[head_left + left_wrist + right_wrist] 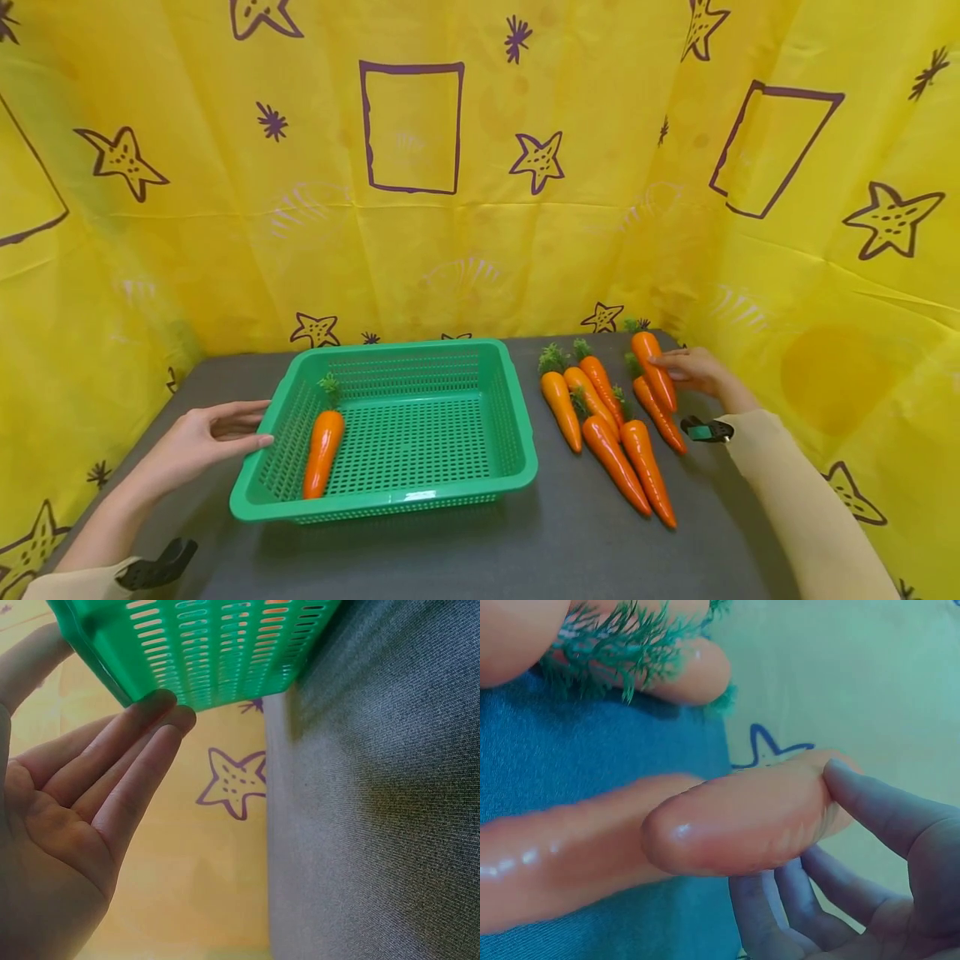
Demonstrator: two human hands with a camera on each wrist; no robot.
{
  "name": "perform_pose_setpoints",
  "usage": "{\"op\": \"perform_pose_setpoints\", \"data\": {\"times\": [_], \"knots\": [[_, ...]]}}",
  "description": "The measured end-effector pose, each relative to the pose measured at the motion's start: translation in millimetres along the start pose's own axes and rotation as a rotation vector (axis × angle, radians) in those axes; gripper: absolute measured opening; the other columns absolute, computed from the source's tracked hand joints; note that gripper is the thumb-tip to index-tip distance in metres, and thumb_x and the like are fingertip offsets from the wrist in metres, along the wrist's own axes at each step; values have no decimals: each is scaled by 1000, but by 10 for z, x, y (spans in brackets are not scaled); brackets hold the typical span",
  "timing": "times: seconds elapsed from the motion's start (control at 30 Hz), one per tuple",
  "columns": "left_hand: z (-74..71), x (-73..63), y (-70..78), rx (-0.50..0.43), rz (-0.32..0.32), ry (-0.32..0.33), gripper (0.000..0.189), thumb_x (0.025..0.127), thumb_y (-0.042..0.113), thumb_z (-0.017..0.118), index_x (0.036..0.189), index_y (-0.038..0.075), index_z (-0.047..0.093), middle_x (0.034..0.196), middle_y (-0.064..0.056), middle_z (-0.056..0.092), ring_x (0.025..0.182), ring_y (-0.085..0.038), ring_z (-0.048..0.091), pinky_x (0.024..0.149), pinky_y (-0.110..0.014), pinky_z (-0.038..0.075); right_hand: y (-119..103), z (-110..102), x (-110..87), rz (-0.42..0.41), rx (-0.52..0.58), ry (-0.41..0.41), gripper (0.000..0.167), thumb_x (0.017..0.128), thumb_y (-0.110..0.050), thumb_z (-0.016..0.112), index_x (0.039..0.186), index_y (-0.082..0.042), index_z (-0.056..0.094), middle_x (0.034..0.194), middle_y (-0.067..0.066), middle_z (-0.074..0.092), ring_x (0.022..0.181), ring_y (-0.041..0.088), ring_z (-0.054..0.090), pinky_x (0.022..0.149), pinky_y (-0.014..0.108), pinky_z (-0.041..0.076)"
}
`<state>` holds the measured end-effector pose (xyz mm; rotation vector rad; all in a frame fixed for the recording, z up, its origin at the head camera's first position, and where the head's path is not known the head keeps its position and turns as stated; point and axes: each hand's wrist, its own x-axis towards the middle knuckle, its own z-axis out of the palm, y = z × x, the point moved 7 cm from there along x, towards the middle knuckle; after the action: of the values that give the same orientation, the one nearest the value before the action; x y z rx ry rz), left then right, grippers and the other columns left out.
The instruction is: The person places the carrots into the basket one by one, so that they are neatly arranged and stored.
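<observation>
My right hand [693, 371] pinches an orange toy carrot [654, 371] between thumb and fingers, just above another carrot [660, 417] on the table. In the right wrist view, the held carrot [742, 817] has its rounded tip toward the camera. My left hand [202, 437] touches the left rim of a green plastic basket [382, 497]; its fingers [124, 795] are fairly straight against the basket's outside. One carrot [324, 454] with a green tuft lies inside the basket, near its left side.
Several more carrots, one of them a front carrot [649, 475], lie between basket and right hand. Under everything is a dark grey tabletop [390, 558]. Yellow cloth [480, 233] with purple stars encloses the back and both sides.
</observation>
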<state>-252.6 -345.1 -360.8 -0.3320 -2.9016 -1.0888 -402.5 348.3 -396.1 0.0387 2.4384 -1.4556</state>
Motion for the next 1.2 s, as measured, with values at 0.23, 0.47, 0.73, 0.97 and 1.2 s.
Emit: {"op": "perform_pose_setpoints", "data": {"times": [0.23,0.47,0.73,0.97,1.2], "knots": [[-20,-30,-15,17,-4,10,56,87,37,69,134,12,53,122,-13,64,94,8,62,73,-22,52,-131,96,-51,-15,-12,-19,75,96,-37,55,143,13,26,146,31,32,117,25,56,97,39,47],[-32,-36,-13,14,0,3,55,87,36,69,135,13,53,121,-12,65,94,7,62,72,-22,52,-317,239,-88,-17,57,-27,76,95,-40,54,145,10,25,150,29,26,134,39,38,98,37,47],[-27,-18,-13,16,-2,3,56,87,36,69,134,13,53,119,-12,66,94,6,63,71,-22,52,-598,449,-192,-49,76,-62,77,96,-38,54,146,10,21,150,29,26,133,38,39,106,44,39],[-7,-20,4,6,-1,-1,56,87,37,69,135,13,53,122,-12,64,95,8,62,72,-22,52,-809,598,-239,-63,61,-94,76,95,-40,55,146,8,26,148,26,32,133,37,40,105,44,40],[-10,-10,24,8,12,11,56,86,36,69,134,12,54,118,-12,66,94,7,62,73,-21,52,-987,740,-238,-94,6,-120,69,96,-39,55,142,8,35,145,26,38,124,30,52,101,43,44]]}}
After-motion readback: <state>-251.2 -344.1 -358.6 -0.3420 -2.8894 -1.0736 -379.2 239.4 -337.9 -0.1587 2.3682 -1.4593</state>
